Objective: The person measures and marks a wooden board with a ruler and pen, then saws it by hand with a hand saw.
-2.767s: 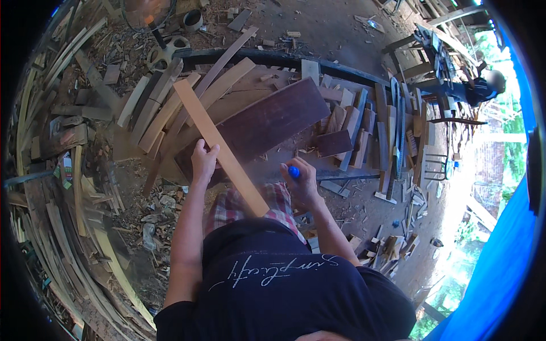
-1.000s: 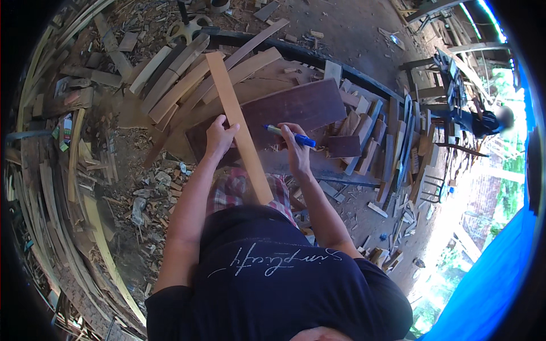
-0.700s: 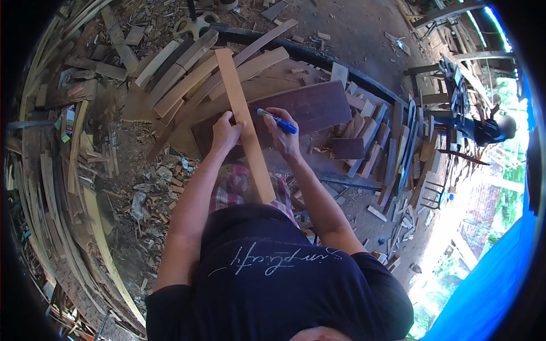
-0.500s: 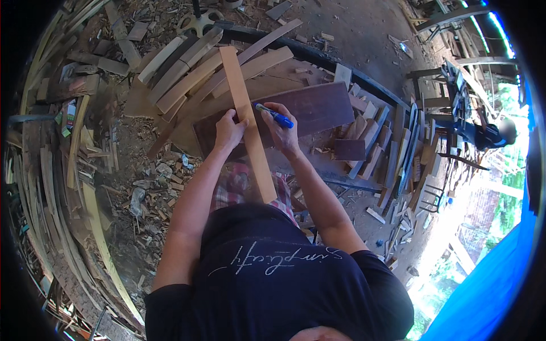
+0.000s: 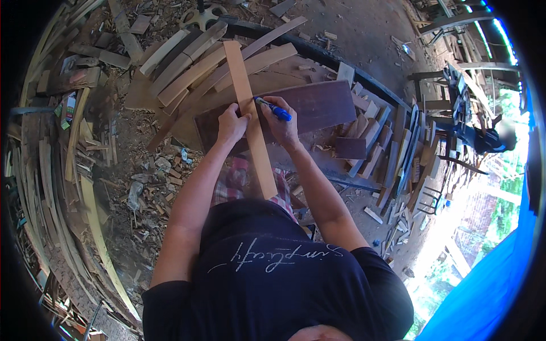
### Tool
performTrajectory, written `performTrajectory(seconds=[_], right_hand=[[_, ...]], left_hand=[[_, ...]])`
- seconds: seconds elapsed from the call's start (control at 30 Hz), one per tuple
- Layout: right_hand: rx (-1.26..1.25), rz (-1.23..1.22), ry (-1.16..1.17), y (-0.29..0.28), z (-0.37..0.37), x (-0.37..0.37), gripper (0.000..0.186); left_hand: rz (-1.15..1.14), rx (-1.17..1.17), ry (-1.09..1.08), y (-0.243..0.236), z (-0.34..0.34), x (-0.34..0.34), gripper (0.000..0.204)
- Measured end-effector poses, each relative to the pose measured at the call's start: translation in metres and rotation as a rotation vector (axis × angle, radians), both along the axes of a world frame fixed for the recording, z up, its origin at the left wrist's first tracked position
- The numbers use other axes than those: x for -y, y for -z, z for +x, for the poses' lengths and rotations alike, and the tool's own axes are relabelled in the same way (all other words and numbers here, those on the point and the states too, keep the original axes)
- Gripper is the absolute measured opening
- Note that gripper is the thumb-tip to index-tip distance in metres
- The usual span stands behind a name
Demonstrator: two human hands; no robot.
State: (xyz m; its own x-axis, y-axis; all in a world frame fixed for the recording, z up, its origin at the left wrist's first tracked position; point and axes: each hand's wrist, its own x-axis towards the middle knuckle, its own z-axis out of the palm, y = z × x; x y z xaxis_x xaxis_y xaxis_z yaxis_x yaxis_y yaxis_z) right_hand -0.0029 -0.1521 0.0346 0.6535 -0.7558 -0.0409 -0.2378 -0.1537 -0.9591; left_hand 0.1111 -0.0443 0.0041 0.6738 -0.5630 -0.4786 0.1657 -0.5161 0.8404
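A long, light-brown wooden strip (image 5: 259,153) runs from near my waist out over a dark reddish-brown board (image 5: 318,108). My left hand (image 5: 232,125) is closed on the strip's left edge around its middle, the thumb on its upper face. Between the fingers of my right hand (image 5: 283,126) is a blue marker (image 5: 276,111). Its tip points left and meets, or nearly meets, the strip's right edge; exact contact is too small to make out.
Several cut wooden pieces (image 5: 187,62) fan out beyond the board at the left. More short blocks (image 5: 375,136) lie stacked to the right. Long planks (image 5: 51,187) line the far left, and scraps litter the ground. A person (image 5: 489,136) is at the far right, near a blue tarp (image 5: 489,284).
The marker's tip has come in closer to the strip's right edge, and my right hand has tilted slightly. My left hand still holds the strip; the whole view has shifted a little.
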Motion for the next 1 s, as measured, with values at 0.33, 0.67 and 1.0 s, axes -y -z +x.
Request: performTrajectory(seconds=[0.33,0.67,1.0], right_hand=[[-0.078,-0.055,0.001,0.007,-0.051,-0.020,0.024],[-0.225,0.040,-0.032,-0.025,-0.092,-0.036,0.024],[-0.031,-0.124,0.001,0.004,-0.006,0.004,0.026]], left_hand=[[-0.027,0.031,0.003,-0.003,0.000,0.003,0.026],[-0.046,0.101,0.024,0.017,0.003,0.000,0.024],[-0.046,0.000,-0.014,-0.001,-0.002,0.002,0.026]])
